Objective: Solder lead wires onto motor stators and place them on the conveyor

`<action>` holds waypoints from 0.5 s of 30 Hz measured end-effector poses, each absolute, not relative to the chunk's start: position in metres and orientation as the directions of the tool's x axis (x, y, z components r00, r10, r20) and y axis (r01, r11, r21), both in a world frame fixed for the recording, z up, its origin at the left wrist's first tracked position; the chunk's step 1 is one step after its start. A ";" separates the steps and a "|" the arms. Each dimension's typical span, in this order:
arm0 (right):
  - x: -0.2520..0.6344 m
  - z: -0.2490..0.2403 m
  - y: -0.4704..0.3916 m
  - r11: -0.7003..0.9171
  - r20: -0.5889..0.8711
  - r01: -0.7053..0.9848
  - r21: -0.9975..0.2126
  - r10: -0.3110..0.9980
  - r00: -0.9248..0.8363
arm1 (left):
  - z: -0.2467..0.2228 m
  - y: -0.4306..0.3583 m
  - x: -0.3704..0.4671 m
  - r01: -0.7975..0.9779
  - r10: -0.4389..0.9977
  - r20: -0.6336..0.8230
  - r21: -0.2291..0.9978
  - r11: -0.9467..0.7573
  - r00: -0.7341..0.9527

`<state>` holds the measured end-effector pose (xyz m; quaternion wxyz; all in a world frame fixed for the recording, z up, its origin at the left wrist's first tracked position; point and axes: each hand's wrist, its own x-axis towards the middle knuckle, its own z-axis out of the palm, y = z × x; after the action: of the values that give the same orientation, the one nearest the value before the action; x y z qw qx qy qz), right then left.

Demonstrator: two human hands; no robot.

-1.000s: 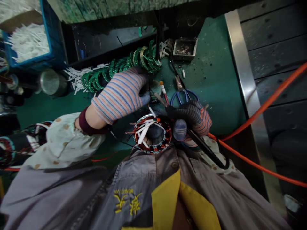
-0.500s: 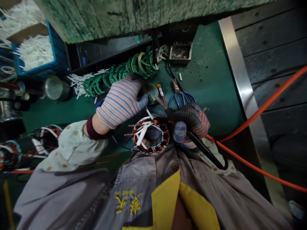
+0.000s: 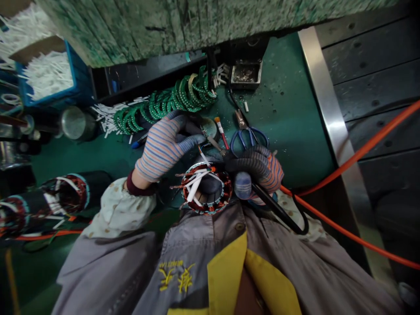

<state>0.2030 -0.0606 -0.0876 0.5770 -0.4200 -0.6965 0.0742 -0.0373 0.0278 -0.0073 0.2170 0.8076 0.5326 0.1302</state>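
Note:
A ring-shaped wound coil part (image 3: 226,188) with copper wires and white sleeves rests against my body. My left hand (image 3: 166,142), in a striped glove, is above and left of it, fingers pinched near the tool tip; what they hold is too small to name. My right hand (image 3: 259,168), gloved too, is closed on a soldering iron (image 3: 272,203) with a black cable; its metal tip points up and left toward my left fingertips. Blue-handled scissors (image 3: 244,131) and a red-handled brush (image 3: 222,132) lie just beyond my right hand.
Green perforated strips (image 3: 179,94) lie behind my left hand. A blue bin (image 3: 74,81) of white tubes and a metal tin (image 3: 78,123) are at left, near more wound parts (image 3: 83,190). A small metal tray (image 3: 246,74) is at the back; an orange hose (image 3: 361,151) crosses the right.
My left forearm has shifted slightly right, and its fingertips are nearer the tool tip. My right hand and the iron have moved slightly left.

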 end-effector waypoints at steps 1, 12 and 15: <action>0.203 -0.088 -0.061 0.639 0.746 0.495 -0.589 0.665 0.030 | -0.009 0.023 -0.035 0.810 0.926 -0.007 0.488 -0.326 0.377; 0.207 -0.089 -0.066 0.624 0.732 0.527 -0.577 0.681 -0.004 | -0.008 0.024 -0.025 0.891 0.936 -0.020 0.315 -0.328 0.352; 0.209 -0.088 -0.066 0.641 0.729 0.512 -0.572 0.683 -0.039 | -0.008 0.023 -0.023 0.893 0.937 -0.024 0.313 -0.324 0.349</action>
<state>0.2093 -0.0656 -0.0881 0.5537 -0.4169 -0.7167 0.0771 -0.0228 0.0235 -0.0075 0.1371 0.8097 0.5649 0.0809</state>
